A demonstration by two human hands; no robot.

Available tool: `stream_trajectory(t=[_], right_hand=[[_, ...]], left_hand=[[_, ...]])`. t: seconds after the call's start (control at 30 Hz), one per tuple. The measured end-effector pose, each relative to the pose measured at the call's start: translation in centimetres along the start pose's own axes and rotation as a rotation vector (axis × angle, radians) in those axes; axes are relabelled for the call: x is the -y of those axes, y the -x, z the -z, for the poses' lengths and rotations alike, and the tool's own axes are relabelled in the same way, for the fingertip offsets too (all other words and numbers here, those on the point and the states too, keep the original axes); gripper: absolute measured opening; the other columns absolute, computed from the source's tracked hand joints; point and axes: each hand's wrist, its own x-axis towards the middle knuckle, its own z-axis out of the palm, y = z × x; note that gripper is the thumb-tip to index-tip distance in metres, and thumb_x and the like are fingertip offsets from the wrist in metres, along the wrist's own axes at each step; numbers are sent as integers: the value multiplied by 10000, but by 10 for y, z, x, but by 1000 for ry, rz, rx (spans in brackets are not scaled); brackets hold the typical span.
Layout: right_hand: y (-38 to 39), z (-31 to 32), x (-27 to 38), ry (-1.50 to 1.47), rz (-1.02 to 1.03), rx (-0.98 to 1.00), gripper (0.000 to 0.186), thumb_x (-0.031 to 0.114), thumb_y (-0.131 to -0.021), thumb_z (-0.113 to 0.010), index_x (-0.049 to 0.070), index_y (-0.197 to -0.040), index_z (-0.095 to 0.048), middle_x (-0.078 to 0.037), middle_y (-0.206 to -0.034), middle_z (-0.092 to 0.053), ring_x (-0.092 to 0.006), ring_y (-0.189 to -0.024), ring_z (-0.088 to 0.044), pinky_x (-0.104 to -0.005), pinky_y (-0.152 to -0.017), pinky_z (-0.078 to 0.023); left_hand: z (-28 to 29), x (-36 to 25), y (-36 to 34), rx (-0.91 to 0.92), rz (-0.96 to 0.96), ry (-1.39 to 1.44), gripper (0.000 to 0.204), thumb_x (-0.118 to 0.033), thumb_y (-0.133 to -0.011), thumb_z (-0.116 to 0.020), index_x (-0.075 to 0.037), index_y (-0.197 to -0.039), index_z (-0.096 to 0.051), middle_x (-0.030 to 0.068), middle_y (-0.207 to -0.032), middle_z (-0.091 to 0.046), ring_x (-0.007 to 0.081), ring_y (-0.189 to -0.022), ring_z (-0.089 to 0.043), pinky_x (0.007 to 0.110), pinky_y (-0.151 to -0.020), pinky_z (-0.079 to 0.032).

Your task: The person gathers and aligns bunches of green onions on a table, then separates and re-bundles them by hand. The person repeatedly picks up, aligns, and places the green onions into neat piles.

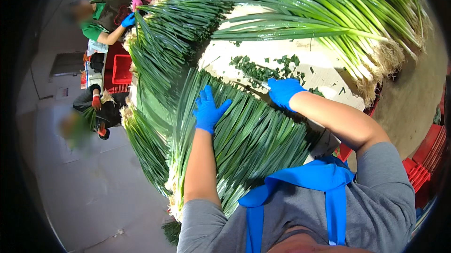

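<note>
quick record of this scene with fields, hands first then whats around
left hand: blue glove, fingers spread over the near pile of long green leaves
right hand: blue glove, closed on a knife
cuttings: chopped green bits on the pale table
upper right: pale-stemmed bundles, roots outward
upper left: co-worker in green; co-worker in dark clothing; red crate

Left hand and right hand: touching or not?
Apart. The head view shows a plain gap: green leaves are visible between the spread left hand and the closed right hand.
</note>
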Motion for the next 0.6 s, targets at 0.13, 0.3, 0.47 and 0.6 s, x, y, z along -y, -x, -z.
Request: stream_trajectory(t=[0.13,0.3,0.47,0.6], right_hand=[[-7,35,-49,104,164,-429,193,221,-798,-497,84,-922,-553,-161,-856,-576,-351,-801,-557,-441,-702,-452],[-56,27,-84,52,315,-505,332,302,-788,-529,112,-1060,-540,-154,-1079,-521,-345,-989,-500,-414,-821,-420],[-63,16,-81,121,323,-276,498,418,-844,-396,193,-1288,-397,-161,-1357,-317,-309,-1277,-247,-429,-1049,-150],[-22,8,-91,51,445,-195,425,350,-850,-453,132,-1213,-486,-197,-1311,-369,-369,-1233,-292,-434,-1027,-212]], left_hand=[[24,-16,-23,-407,-225,142,689,-524,-779,-528,-68,-1275,-386,218,-1342,-292,395,-1228,-280,498,-991,-240],[11,-89,-83,-26,-353,593,822,-523,-713,-619,-70,-1323,-305,268,-1372,-189,429,-1234,-263,455,-992,-275],[8,-160,-49,408,-101,31,1372,-776,-390,-640,-139,-1388,54,312,-1387,29,513,-1256,-98,558,-999,-188],[-17,-202,-6,658,-337,-254,1270,-688,-432,-696,-148,-1396,-70,245,-1417,-4,503,-1268,22,663,-950,-159]])
